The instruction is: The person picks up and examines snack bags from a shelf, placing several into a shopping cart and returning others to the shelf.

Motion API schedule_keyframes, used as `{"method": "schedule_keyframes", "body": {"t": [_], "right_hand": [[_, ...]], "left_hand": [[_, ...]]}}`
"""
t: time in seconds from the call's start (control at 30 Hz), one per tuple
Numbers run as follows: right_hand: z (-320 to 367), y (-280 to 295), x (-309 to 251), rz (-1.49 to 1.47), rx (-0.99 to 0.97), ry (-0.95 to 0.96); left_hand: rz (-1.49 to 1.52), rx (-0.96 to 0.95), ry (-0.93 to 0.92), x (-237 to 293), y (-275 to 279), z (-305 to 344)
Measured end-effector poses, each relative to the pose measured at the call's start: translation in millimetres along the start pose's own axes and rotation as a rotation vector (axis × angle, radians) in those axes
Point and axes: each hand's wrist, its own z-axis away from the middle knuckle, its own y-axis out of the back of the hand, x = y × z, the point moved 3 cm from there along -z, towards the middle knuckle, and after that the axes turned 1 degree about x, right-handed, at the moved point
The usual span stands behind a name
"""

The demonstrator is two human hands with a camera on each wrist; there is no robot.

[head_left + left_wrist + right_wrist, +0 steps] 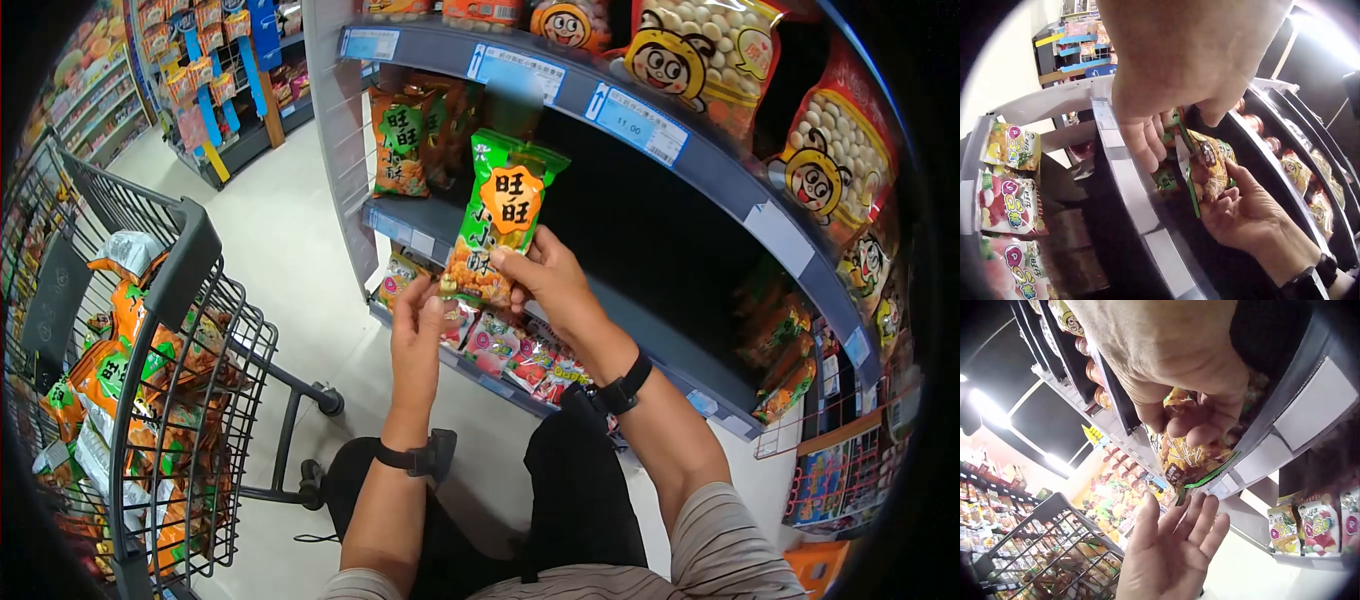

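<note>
A green and orange snack bag (492,215) is held upright in front of the shelf. My right hand (560,285) grips its lower right side, thumb on the front. In the right wrist view, the fingers (1200,428) of that hand curl against the bag's back. My left hand (414,345) is at the lower left corner, its fingers extended. The right wrist view shows its palm turned up, with fingertips right by the bag's bottom seam. More bags of the same kind (398,150) stand at the left end of the shelf.
A black wire shopping cart (190,250) stands on the left, loaded with several orange and green bags (125,375). The shelf's front edge (640,125) carries price labels. Above are bags of round white snacks (690,60); candy packets (495,345) hang low behind the hands.
</note>
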Motion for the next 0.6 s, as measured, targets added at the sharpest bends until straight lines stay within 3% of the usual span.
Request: {"method": "schedule_keyframes", "body": {"t": [0.33, 0.53, 0.6], "right_hand": [[-19.3, -7.6, -2.6, 0.001, 0.035, -0.004], [-81.9, 24.8, 0.7, -0.014, 0.210, 0.097], [-98.3, 34.8, -6.5, 0.030, 0.186, 0.054]], "left_hand": [[0.037, -0.006, 0.106, -15.0, 12.7, 5.8], [0.014, 0.021, 0.192, -10.5, 18.6, 15.4], [0.002, 0.031, 0.197, -6.4, 22.4, 18.8]]}}
